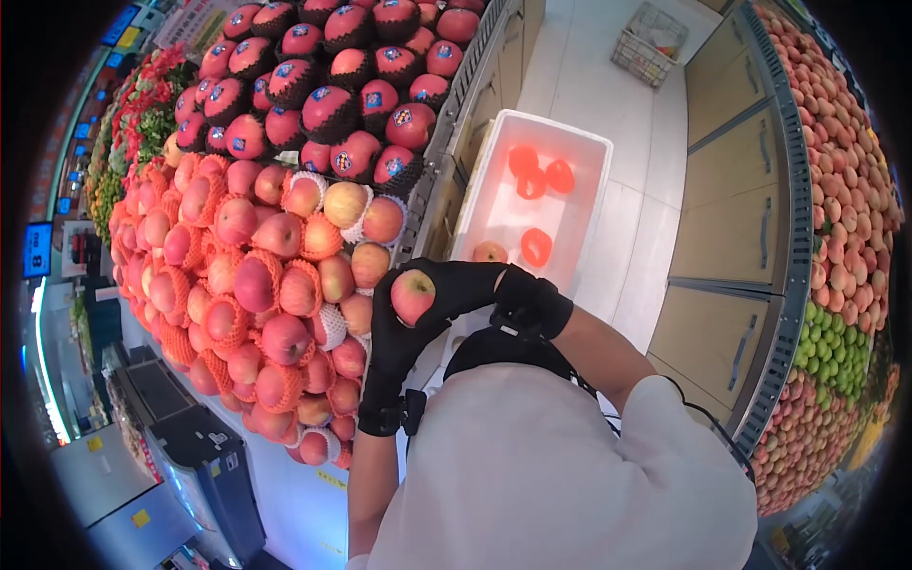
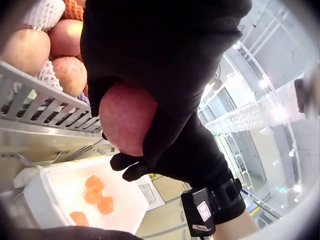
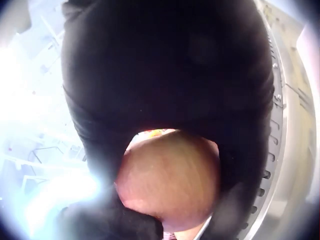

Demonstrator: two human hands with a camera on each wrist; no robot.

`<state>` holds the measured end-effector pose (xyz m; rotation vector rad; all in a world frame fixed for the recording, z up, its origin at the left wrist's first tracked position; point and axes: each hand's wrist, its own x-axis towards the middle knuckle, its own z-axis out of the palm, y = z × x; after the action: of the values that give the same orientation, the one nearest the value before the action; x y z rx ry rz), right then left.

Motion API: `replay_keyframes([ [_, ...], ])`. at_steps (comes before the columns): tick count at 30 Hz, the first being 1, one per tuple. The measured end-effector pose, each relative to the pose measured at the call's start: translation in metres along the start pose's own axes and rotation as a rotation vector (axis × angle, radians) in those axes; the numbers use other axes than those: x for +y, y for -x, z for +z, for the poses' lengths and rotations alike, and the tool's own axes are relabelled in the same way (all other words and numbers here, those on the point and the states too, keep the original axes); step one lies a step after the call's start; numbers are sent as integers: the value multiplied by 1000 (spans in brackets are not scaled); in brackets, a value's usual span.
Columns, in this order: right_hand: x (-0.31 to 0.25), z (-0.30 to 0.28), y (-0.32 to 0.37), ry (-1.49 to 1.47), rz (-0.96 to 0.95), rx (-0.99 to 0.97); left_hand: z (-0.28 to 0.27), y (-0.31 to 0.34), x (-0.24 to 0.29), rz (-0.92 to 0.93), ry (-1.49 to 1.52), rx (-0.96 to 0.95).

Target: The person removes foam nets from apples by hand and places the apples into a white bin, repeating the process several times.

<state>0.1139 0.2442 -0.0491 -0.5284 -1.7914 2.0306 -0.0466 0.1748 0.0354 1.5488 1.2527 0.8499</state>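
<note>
Close to the edge of the fruit display, a red-and-yellow apple (image 1: 413, 297) without a net sits between two black-gloved hands. My left hand (image 1: 388, 332) grips it from the display side, its fingers curled round the fruit in the left wrist view. From the other side my right hand (image 1: 465, 288) holds the same apple, thumb and fingers on either side of it in the right wrist view. Below and beyond the hands stands a white foam box (image 1: 558, 126). Inside it lie several orange foam nets (image 1: 536, 247) and another apple (image 1: 489, 253), partly hidden by the right hand.
Left of the hands, netted and bare apples (image 1: 280, 337) are heaped behind a slotted metal rim. Dark-netted apples with stickers (image 1: 328, 109) fill the far part. A wire basket (image 1: 650, 44) stands on the floor. Wooden cabinets (image 1: 727, 204) under another fruit display line the right.
</note>
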Motion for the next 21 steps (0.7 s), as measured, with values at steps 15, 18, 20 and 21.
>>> replay_keyframes([
  [15,41,-102,124,-202,371,741,-22,77,-76,-389,154,235],
  [18,67,-95,137,-487,371,875,-24,92,-88,-366,151,269],
  [20,62,-91,132,-472,502,851,-21,95,-87,-391,190,311],
  [21,93,-94,128,-295,546,876,-20,98,-87,-401,173,325],
])
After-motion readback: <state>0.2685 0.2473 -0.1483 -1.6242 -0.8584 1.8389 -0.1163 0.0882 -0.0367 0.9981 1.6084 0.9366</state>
